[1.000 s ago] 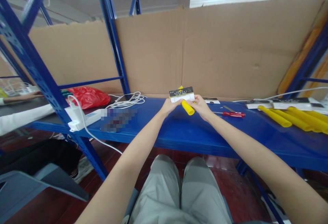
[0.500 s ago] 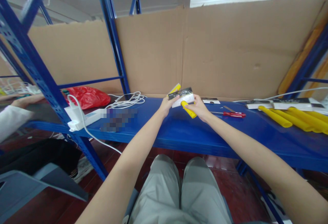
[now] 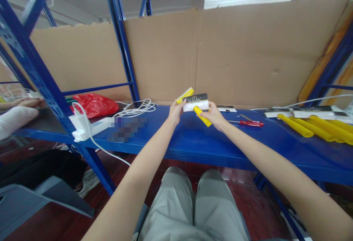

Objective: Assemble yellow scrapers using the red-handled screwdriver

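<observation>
Left hand (image 3: 175, 111): grip closed on left end of black-and-white packaging (image 3: 195, 103) and on yellow piece (image 3: 185, 95) | Right hand (image 3: 215, 116): grip closed around yellow handle (image 3: 202, 116), against packaging | All held above blue surface (image 3: 198, 141) | Red screwdriver (image 3: 250, 123) lies between right hand and yellow tubes (image 3: 332, 128)

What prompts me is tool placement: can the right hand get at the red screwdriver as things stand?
Likely yes: the red screwdriver lies near the right hand, handle uncovered, though that hand holds a yellow tube.
</observation>
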{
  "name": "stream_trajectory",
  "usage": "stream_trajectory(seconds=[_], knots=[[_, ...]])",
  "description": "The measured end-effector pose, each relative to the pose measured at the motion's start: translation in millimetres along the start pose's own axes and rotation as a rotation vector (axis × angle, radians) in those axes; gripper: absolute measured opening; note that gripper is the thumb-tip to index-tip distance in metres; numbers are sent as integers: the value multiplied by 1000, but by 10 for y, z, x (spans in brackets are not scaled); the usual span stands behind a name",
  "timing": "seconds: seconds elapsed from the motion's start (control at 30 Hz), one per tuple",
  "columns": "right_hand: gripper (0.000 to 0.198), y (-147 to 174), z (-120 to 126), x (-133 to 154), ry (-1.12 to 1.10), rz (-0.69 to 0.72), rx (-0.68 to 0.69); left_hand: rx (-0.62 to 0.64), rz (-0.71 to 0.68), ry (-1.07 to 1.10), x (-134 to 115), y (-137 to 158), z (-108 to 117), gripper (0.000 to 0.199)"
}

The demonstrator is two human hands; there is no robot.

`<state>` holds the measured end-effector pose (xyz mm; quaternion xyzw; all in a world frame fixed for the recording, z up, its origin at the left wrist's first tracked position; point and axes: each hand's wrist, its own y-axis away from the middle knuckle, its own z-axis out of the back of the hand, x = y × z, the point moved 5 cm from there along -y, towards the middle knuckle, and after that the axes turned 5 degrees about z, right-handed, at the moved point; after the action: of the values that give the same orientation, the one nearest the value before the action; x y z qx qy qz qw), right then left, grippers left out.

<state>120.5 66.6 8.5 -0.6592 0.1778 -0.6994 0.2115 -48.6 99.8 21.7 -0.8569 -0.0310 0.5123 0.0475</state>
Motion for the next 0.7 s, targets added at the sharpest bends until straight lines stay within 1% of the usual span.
stream_trajectory(seconds=[0.07, 0.1, 0.17, 0.23, 0.3, 0.37, 0.47, 0.53, 0.6, 0.7], knots=[[64, -8, 15, -14, 33, 9, 9, 15, -23, -13, -6, -8, 5, 40], [64, -12, 26, -25, 56, 12, 10, 14, -30, -23, -6, -14, 11, 30], [63, -14, 48, -48, 95, 12, 8, 3, -30, -53, 8, -28, 26, 16], [63, -8, 59, -69, 104, -3, 8, -7, -11, -90, 30, -42, 37, 10], [63, 0, 59, -82, 83, -24, 10, -13, 8, -125, 47, -51, 44, 7], [63, 5, 54, -83, 68, -35, 16, -28, 7, -149, 44, -49, 49, 12], [63, 6, 48, -70, 105, -21, 25, -81, -24, -159, 8, -26, 60, 35], [63, 8, 47, -62, 131, -14, 26, -99, -36, -174, -14, -6, 57, 44], [62, 14, 48, -60, 113, -24, 18, -95, -34, -205, -23, 11, 46, 41], [61, 20, 59, -49, 57, -49, -12, -80, -27, -232, -20, 23, 31, 28]])
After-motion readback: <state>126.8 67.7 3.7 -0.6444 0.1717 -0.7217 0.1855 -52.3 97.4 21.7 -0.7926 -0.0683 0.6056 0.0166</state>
